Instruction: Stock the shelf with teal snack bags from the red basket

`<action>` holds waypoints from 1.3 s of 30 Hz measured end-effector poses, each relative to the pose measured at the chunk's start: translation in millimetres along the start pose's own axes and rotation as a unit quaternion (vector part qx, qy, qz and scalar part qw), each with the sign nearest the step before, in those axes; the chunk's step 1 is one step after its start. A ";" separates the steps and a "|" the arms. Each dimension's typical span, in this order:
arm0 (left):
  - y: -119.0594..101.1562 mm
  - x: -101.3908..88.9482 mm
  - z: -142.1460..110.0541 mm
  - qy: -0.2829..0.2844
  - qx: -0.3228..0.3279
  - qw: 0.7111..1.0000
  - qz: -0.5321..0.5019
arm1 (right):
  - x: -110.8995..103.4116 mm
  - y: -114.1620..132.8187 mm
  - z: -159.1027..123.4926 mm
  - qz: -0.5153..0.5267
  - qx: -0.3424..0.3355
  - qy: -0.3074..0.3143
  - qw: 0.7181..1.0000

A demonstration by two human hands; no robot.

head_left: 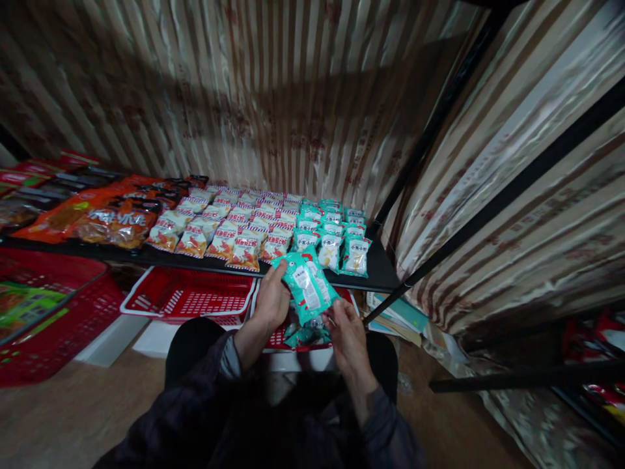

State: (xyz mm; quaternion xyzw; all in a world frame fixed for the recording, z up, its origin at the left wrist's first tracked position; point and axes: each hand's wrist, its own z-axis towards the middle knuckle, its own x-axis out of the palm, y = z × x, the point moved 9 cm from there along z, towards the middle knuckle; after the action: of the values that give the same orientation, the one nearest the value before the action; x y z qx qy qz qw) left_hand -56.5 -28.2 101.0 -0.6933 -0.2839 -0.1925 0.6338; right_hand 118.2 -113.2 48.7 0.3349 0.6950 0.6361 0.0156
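Between my two hands I hold a teal snack bag (306, 285), its printed back with a white label turned up. My left hand (271, 296) grips the bag's left side, thumb on top. At the lower right corner, the fingers of my right hand (344, 329) pinch the bag's edge. Below it, more teal bags (307, 335) lie in a red basket, partly hidden by the held bag and my hands. Just beyond, rows of teal bags (331, 251) stand on the right end of a black shelf (375, 277).
White and red snack bags (244, 247) fill the shelf's middle, with orange bags (117, 221) further left. Under the shelf sits a red basket with a white rim (190, 296). A larger red basket (58, 326) stands at left. Black shelf posts (439, 124) and striped curtains (293, 98) surround the right and back.
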 end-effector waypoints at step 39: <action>-10.9 32.9 34.6 0.071 0.136 0.881 0.448 | -40.6 23.1 3.9 0.016 -0.069 -0.097 0.993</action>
State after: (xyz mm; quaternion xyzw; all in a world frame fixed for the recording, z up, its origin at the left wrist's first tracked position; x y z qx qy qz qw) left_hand -41.5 11.3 125.8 -0.6380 0.0797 0.1037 0.7588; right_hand 161.7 -130.3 52.3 0.4043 0.6389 0.6475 0.0954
